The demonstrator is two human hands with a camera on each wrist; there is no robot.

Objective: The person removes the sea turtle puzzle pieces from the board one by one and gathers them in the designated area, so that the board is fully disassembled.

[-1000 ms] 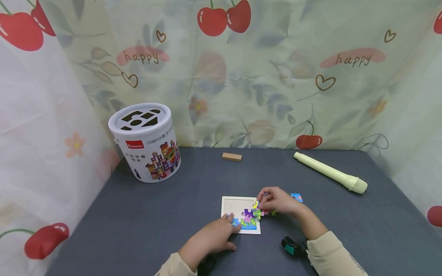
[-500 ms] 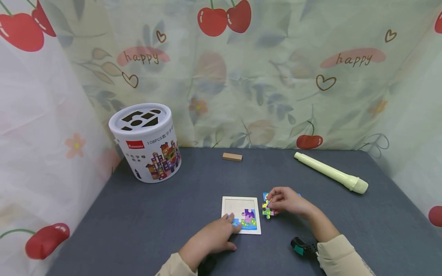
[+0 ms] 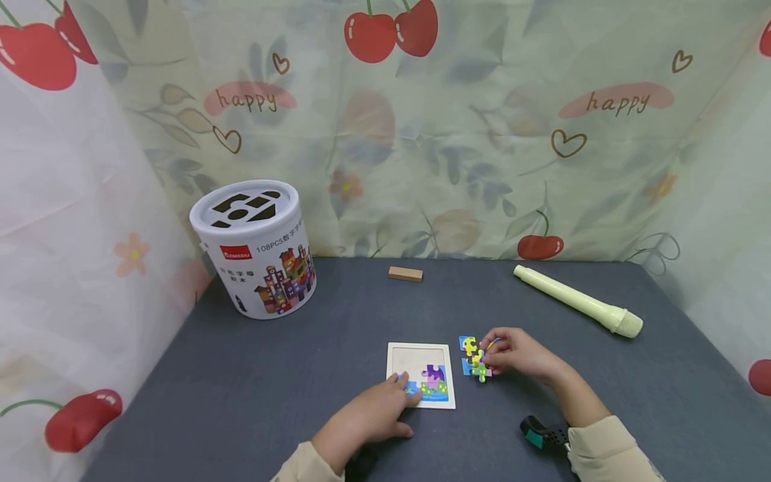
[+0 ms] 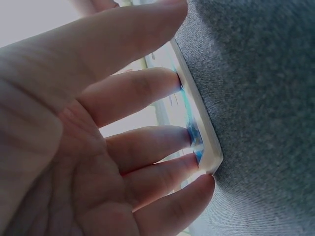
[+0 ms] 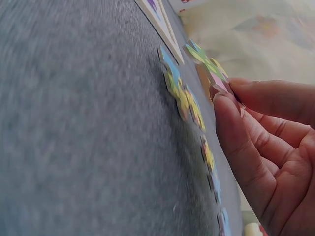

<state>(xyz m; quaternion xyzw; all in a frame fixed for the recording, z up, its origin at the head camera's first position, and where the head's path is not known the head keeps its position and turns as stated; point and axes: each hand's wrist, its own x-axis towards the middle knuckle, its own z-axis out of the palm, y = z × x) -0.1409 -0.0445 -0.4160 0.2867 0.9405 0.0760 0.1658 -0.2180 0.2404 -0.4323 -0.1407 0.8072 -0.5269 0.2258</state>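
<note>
In the head view my left hand [image 3: 375,410] lies over the lower left of a square wooden puzzle tray [image 3: 415,357]. Its extended fingertips rest on the tray's edge and the pieces there, as the left wrist view [image 4: 162,137] confirms. Purple, green and blue pieces [image 3: 434,388] fill the tray's lower right; bare wood shows above them. Right of the tray, my right hand [image 3: 518,355] pinches a green, yellow and pink jigsaw piece [image 5: 209,66] between thumb and index finger, raised over the table. Loose jigsaw pieces [image 5: 174,83] lie beneath it, partly hidden by the hand in the head view.
A white block bucket [image 3: 259,254] stands at the back left. A small wooden block [image 3: 405,274] lies at the back middle, and a pale yellow toy microphone [image 3: 575,301] at the back right. A black strapped device [image 3: 542,434] sits by the right sleeve.
The right hand has drawn back rightward from over the tray's right edge with the jigsaw piece, uncovering loose pieces beside the tray. The left hand has stayed in place.
</note>
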